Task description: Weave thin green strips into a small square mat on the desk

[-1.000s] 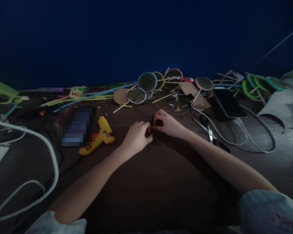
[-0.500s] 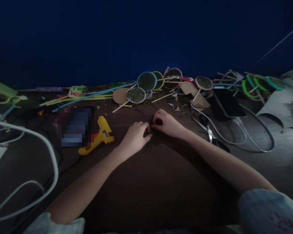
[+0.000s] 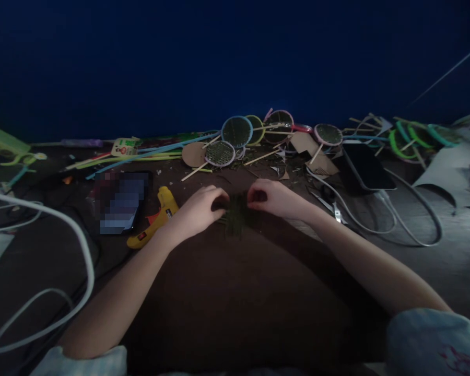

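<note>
A small dark green woven mat of strips lies on the dark table between my hands. My left hand pinches its left edge with curled fingers. My right hand grips its right edge, fingers bent over it. The light is dim, so the weave's detail is hard to read. A yellow glue gun lies just left of my left hand, partly behind it.
Round woven fans on sticks pile up at the back. A black phone and grey cable sit to the right, with scissors beside my right forearm. A white cable loop lies far left, by a blurred screen.
My hands have drawn apart to the two sides of the green weave, which now shows between them. My left hand has shifted left, over the glue gun's tip.
</note>
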The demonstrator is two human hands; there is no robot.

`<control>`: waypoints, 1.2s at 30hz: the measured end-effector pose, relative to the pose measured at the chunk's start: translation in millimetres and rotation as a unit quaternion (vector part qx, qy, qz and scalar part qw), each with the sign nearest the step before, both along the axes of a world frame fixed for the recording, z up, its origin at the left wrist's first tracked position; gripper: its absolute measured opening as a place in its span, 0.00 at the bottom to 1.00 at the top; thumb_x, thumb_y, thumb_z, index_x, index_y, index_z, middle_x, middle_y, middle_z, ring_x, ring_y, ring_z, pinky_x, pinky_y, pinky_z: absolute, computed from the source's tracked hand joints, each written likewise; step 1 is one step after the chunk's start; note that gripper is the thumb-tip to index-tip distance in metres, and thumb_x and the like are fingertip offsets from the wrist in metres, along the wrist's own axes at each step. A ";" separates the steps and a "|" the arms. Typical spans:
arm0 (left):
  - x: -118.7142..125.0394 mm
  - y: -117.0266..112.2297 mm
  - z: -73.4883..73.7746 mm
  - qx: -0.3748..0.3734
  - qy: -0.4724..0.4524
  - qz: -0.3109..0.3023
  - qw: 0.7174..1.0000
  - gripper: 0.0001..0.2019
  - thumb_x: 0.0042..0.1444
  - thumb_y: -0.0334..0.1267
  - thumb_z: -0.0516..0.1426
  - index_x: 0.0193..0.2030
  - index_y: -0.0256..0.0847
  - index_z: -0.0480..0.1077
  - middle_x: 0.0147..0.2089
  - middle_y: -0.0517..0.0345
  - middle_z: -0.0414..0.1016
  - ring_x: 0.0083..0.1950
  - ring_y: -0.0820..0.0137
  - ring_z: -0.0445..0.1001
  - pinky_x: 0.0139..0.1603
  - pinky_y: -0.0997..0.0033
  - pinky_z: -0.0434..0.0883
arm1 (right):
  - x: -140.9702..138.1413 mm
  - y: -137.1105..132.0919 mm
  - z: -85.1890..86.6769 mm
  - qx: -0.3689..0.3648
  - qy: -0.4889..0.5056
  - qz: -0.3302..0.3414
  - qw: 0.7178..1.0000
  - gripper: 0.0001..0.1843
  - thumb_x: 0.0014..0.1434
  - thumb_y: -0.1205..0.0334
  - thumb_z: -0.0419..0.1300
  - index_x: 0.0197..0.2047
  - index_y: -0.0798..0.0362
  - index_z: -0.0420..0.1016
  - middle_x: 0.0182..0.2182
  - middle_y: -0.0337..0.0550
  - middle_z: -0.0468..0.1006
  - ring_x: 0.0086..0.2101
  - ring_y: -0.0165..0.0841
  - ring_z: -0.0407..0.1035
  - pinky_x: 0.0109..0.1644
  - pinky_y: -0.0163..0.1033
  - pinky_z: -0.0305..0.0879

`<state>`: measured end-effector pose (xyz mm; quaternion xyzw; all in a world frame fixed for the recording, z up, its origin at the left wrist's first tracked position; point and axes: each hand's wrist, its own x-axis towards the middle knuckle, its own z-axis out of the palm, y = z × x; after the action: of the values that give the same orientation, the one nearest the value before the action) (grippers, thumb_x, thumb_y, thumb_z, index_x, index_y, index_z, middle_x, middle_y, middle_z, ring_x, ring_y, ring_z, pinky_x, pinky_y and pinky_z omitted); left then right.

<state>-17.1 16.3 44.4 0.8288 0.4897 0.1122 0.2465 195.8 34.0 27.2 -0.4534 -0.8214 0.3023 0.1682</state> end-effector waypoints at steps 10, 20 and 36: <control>3.6 -3.2 -10.3 -0.019 0.067 -0.023 0.997 0.13 0.49 0.38 0.58 0.41 0.39 0.64 0.43 0.54 0.65 0.48 0.62 0.64 0.46 0.64 0.63 | -7.5 -8.9 -4.0 0.022 -0.070 0.041 0.996 0.11 0.46 0.62 0.63 0.32 0.55 0.67 0.33 0.42 0.69 0.38 0.34 0.62 0.41 0.37 0.57; 10.5 -9.6 -11.6 -0.002 0.057 -0.024 0.998 0.12 0.50 0.37 0.57 0.41 0.38 0.63 0.42 0.53 0.65 0.46 0.61 0.63 0.45 0.63 0.63 | -7.1 -8.3 -3.4 0.009 -0.038 0.049 0.998 0.11 0.46 0.66 0.62 0.34 0.54 0.66 0.30 0.39 0.67 0.33 0.30 0.62 0.37 0.34 0.56; 18.3 -15.8 -14.8 0.035 0.088 -0.006 0.996 0.11 0.50 0.35 0.58 0.41 0.36 0.64 0.41 0.52 0.68 0.44 0.61 0.65 0.45 0.62 0.63 | -6.2 -7.9 -9.7 0.035 -0.022 0.079 0.996 0.11 0.49 0.67 0.60 0.38 0.54 0.69 0.36 0.43 0.68 0.38 0.32 0.63 0.44 0.37 0.59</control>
<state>1.2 0.5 29.6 0.8464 0.5003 0.0547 0.1741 189.6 26.1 17.5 -0.3878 -0.8681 0.2758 0.1416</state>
